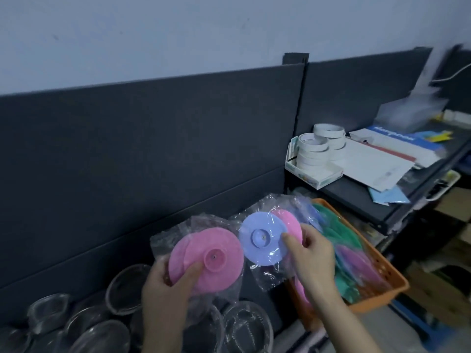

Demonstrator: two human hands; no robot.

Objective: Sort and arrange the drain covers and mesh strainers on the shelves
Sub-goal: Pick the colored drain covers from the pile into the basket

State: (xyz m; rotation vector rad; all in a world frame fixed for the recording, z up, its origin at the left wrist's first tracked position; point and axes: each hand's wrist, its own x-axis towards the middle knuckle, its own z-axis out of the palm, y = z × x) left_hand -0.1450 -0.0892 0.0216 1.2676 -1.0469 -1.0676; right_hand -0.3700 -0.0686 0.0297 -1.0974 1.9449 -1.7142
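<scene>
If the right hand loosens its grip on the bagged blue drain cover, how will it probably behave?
The blue drain cover sits in a glossy, loose bag, so it would probably slip from the right hand. The flat disc looks thin, likely light. Whether it is stiff or bendy cannot be told.

A dark shelf (257,309) runs along the dark back panel, and an orange perforated basket (382,281) rests on its right end, filled with bagged covers in green, pink and purple. Left of the basket, at the shelf's near left corner, lie clear-wrapped mesh strainers (84,324), crowded together and touching. Above and behind the basket, a higher dark shelf (356,192) carries a small white box (316,178) of stacked white tape rolls (312,151), with flat white envelopes and papers (374,161) just to the right of that box.
</scene>
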